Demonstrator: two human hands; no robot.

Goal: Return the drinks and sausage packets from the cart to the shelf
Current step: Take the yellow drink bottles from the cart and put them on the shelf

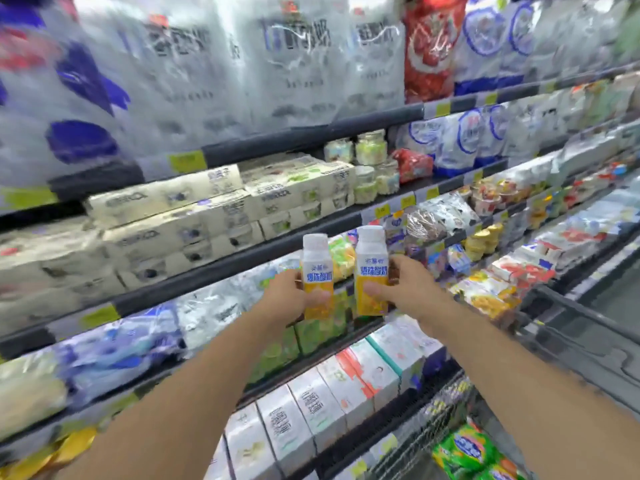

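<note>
A refrigerated shelf [242,261] unit fills most of the view, its dark rails running upward from left to right with yellow price tags clipped along them. The top tier is packed with large white bagged goods [214,64] printed in blue and dark lettering; much of this is blurred. Below it, cream-coloured flat cartons [180,216] are stacked in layers, with small glass jars [370,147] beside them to the right. Lower tiers are stocked with soft packets and, at the bottom, a row of white upright boxes [318,407] with pale green and orange panels.

At lower right, part of a wire cart [446,407] is seen, and a green packet [467,448] lies inside it; whether it is a sausage packet cannot be told.

Two forearms are stretched forward from the bottom edge. In front of the middle tier, two drink bottles are held upright, just beside each other and clear of the shelf. Each has a white cap and shoulder, blue lettering across a white band, and a yellow-orange lower half. The left bottle [317,275] is gripped by the left hand [289,296], its fingers wrapped round the lower half. The right bottle [371,268] is gripped by the right hand [405,289], thumb across the yellow front.
</note>
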